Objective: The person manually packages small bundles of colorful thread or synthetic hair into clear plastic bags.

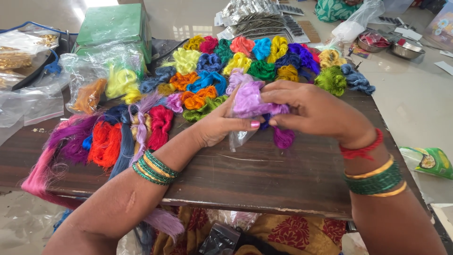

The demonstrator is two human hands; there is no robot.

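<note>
A lilac thread bundle (248, 100) is held between both hands above the dark wooden board (264, 174), and it seems that this bundle is being put into, or pulled out of, a small clear plastic bag (239, 137); which of the two cannot be told. The left hand (218, 125) is closed in a pinch: its thumb and fingers are pressed on the bag and on the lower part of the bundle. The right hand (314, 111) is also curled closed, with its fingertips gripping the bundle from the other side, and a darker purple tuft (283, 138) hangs under it. The bundle thus lies directly between the two hands, touching both, and the bag hangs just below it. For the next move a steady pinch on the bag's mouth is probably needed, because the loose threads can catch or spread. Behind the bundle many coloured thread bundles (236, 63) are laid on the board, and long thread hanks (108, 139) lie to its left.
</note>
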